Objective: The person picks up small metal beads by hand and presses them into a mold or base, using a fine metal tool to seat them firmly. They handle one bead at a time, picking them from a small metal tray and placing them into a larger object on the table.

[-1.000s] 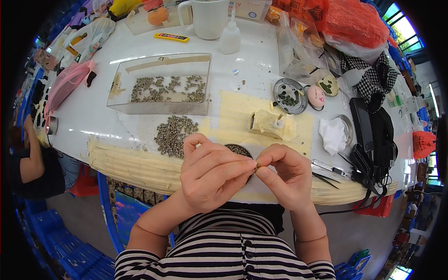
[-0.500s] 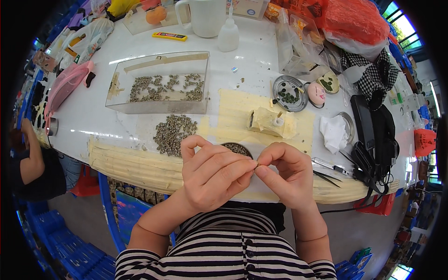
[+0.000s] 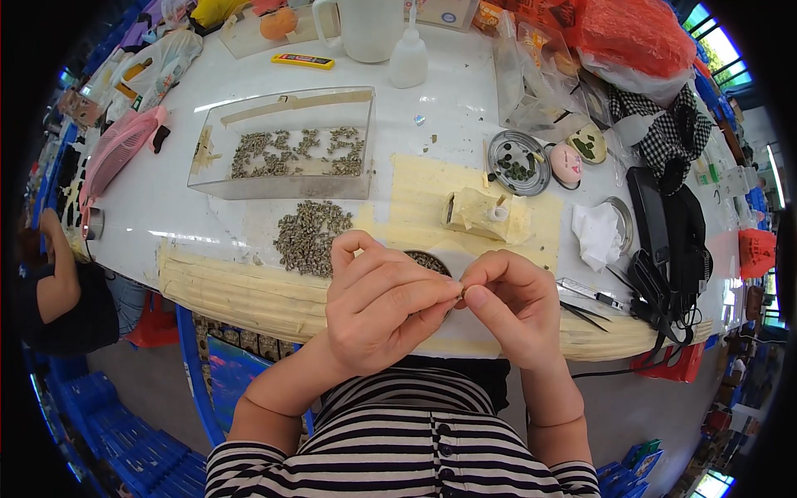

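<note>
My left hand and my right hand meet fingertip to fingertip at the near edge of the table, both pinched closed. Between them is a tiny dark piece, mostly covered by the fingers and too small to name. Partly hidden behind my left hand is a round dish of small grey-brown parts. A loose pile of similar small metallic parts lies to its left. Beyond the pile, a clear plastic box holds more of them. A tape-wrapped block with a short white tube stands past my right hand.
To the right are a round tin with dark green pieces, a pink round lid, white tissue, black tweezers and a black strapped case. A squeeze bottle and white jug stand far back. Another person sits at left.
Both hands have shifted very slightly to the right, still pinched together at the fingertips. The table things appear a few pixels higher and farther right, as the view has moved a little.
</note>
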### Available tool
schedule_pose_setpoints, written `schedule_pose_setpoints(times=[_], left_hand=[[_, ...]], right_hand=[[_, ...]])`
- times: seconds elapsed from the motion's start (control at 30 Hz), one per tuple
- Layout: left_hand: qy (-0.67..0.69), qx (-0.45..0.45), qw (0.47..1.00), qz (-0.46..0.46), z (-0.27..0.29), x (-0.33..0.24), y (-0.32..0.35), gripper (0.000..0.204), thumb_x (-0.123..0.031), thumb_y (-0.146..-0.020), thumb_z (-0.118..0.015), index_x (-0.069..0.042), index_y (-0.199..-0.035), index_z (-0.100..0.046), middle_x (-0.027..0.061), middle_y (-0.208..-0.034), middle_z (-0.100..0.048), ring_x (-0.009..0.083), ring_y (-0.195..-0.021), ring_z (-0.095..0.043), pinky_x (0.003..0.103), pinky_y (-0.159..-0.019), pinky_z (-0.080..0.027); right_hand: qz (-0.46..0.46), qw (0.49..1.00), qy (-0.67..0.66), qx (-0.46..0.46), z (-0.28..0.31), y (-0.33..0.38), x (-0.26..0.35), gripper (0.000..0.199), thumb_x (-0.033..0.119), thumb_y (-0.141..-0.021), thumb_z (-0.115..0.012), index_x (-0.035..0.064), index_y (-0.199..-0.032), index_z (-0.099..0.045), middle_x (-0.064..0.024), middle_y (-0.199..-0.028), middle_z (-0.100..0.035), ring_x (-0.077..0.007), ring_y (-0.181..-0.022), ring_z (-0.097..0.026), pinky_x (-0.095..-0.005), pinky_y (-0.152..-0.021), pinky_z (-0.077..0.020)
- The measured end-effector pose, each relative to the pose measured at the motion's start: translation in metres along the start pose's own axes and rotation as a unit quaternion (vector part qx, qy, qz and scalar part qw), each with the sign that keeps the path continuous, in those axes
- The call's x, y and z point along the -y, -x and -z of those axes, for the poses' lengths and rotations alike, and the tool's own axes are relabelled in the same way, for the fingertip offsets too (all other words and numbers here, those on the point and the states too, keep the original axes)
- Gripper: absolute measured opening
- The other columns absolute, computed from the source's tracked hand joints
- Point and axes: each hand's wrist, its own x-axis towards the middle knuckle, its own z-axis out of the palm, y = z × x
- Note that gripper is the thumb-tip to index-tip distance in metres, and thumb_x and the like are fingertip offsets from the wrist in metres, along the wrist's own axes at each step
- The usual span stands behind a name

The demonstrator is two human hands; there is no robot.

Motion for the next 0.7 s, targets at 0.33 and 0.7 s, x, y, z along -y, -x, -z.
schedule_pose_setpoints(times=[0.33,0.7], left_hand=[[0.023,-0.008,1.000,0.013,0.000,0.001,-0.001,0.024,-0.009,-0.072,-0.084,-0.012,-0.094,-0.075,-0.0031,-0.087,-0.071,0.0136,-0.074,-0.062,0.032,-0.074,-0.035],[0.253,-0.004,0.950,0.182,-0.001,0.006,0.005,0.016,0.003,-0.076,-0.077,-0.002,-0.091,-0.073,0.0061,-0.084,-0.070,0.0164,-0.074,-0.064,0.029,-0.070,-0.047]], right_hand=[[-0.015,1.000,-0.006,0.015,-0.001,-0.001,0.000,0.008,0.004,-0.096,-0.064,-0.0031,-0.099,-0.064,-0.0033,-0.092,-0.066,-0.0092,-0.087,-0.062,-0.0249,-0.084,-0.0502],[0.361,0.838,0.398,-0.097,-0.013,-0.012,-0.007,0.028,-0.004,-0.071,-0.080,0.0009,-0.097,-0.070,-0.0107,-0.090,-0.071,-0.0220,-0.077,-0.069,-0.0290,-0.064,-0.0546]])
